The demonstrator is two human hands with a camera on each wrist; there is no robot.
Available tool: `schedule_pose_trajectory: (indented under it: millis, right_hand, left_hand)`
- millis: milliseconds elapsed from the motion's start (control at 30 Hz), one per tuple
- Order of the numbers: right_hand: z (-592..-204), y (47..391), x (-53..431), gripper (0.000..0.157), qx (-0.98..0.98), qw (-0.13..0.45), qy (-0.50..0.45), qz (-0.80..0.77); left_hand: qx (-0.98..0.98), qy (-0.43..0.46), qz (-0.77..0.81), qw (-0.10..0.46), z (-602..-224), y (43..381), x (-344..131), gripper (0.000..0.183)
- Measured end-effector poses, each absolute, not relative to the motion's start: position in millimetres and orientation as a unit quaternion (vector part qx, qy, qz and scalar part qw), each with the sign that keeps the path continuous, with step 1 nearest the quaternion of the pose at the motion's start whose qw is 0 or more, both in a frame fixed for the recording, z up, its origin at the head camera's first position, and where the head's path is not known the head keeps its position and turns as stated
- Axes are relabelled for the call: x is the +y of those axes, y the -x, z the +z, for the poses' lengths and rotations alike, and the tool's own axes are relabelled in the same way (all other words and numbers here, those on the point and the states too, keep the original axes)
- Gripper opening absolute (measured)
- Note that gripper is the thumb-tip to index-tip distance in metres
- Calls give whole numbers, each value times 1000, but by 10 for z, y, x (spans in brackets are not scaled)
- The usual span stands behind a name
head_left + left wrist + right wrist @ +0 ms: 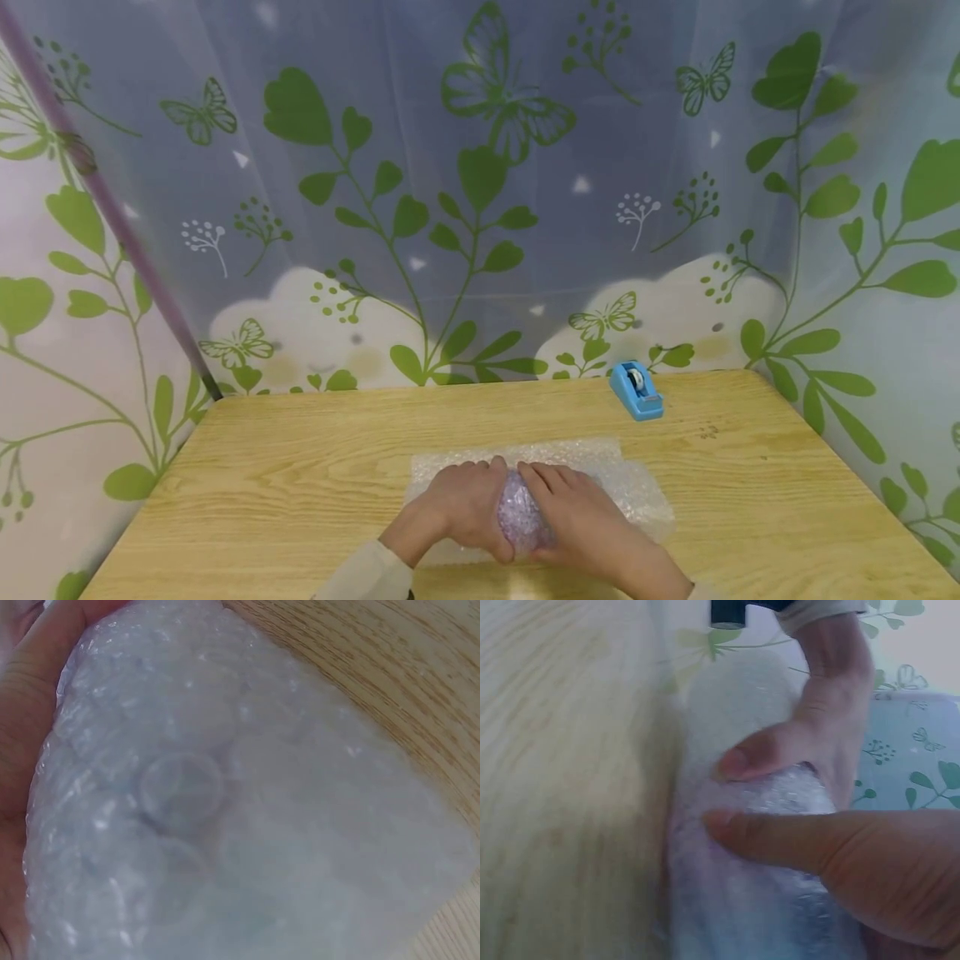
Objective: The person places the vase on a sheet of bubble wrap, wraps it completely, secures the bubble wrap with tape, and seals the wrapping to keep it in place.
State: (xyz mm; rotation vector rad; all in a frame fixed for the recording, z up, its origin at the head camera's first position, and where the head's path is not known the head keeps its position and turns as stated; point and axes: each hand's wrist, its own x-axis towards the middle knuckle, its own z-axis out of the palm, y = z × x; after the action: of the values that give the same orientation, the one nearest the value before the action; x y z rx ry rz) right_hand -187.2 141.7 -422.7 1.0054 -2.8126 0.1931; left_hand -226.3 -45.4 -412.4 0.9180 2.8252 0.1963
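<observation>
L hand (468, 504) + R hand (588, 510) grip bubble-wrapped bundle (521, 510); tape disp. (637, 392) at back of table (300, 475), backdrop (420, 133) behind

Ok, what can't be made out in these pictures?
Head view: what the purplish item is; bubble wrap obscures it.
Head view: how much tape remains on the tape dispenser; too small.
Left wrist view: the whole left hand; cut off by the left edge.
Right wrist view: the whole right hand; cut off by the right edge.
</observation>
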Motion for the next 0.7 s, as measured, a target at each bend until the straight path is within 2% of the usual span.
schedule_pose_trajectory:
  millis: [267, 700]
  right_hand:
    - [-4364, 1865, 1335, 100, -940, 141, -311, 26]
    - [-4394, 1930, 1292, 98, -945, 154, -289, 18]
  left_hand:
    - [942, -307, 82, 108, -4118, 2298, -458, 71]
    - [929, -312, 128, 154, -4131, 2388, -479, 67]
